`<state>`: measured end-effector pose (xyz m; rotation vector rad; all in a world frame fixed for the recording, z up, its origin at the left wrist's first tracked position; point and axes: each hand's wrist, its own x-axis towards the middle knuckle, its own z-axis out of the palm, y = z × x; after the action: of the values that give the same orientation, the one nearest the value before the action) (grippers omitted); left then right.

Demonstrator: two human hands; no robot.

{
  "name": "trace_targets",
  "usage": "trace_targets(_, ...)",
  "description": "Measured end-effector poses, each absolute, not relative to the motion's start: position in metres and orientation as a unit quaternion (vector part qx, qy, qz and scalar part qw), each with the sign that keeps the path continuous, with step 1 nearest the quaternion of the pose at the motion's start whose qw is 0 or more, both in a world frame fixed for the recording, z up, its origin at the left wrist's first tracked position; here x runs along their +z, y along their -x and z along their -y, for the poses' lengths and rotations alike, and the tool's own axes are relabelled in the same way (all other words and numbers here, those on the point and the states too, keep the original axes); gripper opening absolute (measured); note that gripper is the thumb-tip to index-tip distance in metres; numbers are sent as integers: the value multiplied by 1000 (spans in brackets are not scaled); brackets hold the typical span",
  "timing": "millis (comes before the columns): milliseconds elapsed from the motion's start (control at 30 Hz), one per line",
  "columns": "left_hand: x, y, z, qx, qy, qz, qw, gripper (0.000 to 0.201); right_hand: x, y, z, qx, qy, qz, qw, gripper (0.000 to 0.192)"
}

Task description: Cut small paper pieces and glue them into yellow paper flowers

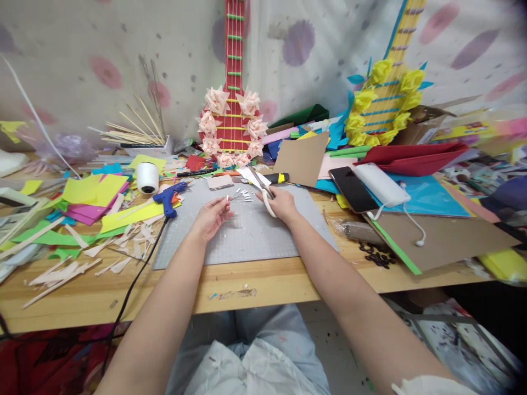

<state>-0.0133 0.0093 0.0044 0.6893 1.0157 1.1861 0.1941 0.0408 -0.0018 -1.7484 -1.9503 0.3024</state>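
My right hand [282, 204] is closed round the white-handled scissors [269, 204], whose blades point away from me over the grey cutting mat [255, 236]. My left hand [212, 218] is closed in a pinch at fingertip and thumb on a small white piece [228, 198], too small to make out fully. Between the hands lie several short white strips [246, 195] with thin wire-like bits beside them. A white paper piece [254, 176] lies just beyond the scissors, close to a black and yellow cutter handle [278, 178].
A blue glue gun [168, 198] with a black cord lies left of the mat, among paper scraps [132, 241]. At the back stand a red paper guitar [234, 118] with pink flowers and a yellow one [381, 104]. A phone [353, 189] and white power bank [382, 185] lie right.
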Motion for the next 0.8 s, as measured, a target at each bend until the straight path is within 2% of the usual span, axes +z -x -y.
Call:
trace_targets(133, -1, 11, -11, 568, -399, -465, 550, 23, 3, -182, -33, 121, 552, 795, 221, 38)
trace_targets(333, -8, 8, -11, 549, -545, -472, 422, 22, 3, -166, -28, 90, 462, 855, 218, 43)
trace_targets(600, -12, 9, -11, 543, -562, -492, 384, 16, 4, -164, -26, 75, 462, 859, 208, 45)
trace_targets(800, -14, 8, -13, 573, -573, -452, 373, 16, 4, -163, -25, 66, 468, 856, 208, 45)
